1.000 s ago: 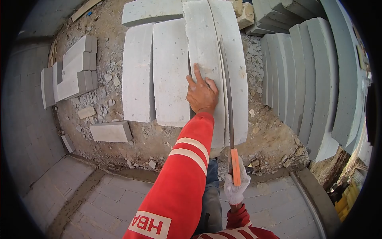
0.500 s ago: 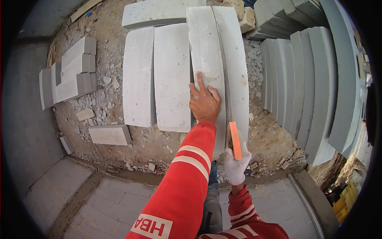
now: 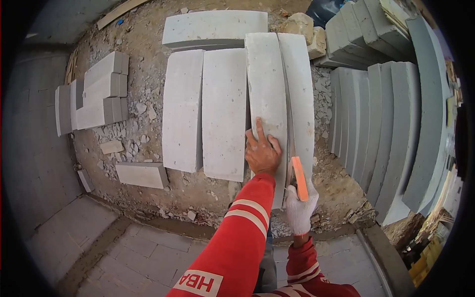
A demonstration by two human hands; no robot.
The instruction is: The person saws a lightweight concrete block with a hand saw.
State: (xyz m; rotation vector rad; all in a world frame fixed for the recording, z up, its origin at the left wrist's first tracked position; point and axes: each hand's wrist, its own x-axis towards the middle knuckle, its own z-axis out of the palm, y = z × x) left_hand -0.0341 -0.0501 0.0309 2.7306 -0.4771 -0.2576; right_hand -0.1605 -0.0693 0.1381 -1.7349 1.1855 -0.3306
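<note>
My bare left hand [image 3: 264,154] lies with fingers spread on a long pale concrete block [image 3: 267,74], pressing its top face near the right edge. In my right hand [image 3: 302,212], which wears a white knitted glove, is the orange handle of a handsaw [image 3: 300,179]. The saw's thin blade runs away from me in the narrow gap between this block and a pale strip of block [image 3: 300,84] on its right. Much of the blade is hidden in that gap. Two more pale blocks [image 3: 183,109] lie side by side to the left.
Another block [image 3: 215,27] lies crosswise at the far end. Grey blocks stand in a row [image 3: 376,123] on the right. Smaller cut blocks [image 3: 104,94] are stacked at left, near rubble [image 3: 131,126] and a short block [image 3: 142,175]. A low ledge [image 3: 163,226] crosses in front of me.
The camera view has shifted, so the blocks appear lower and further right. Relative to the blocks, the saw and my gloved right hand have slid slightly away from me. My left hand stays on the block.
</note>
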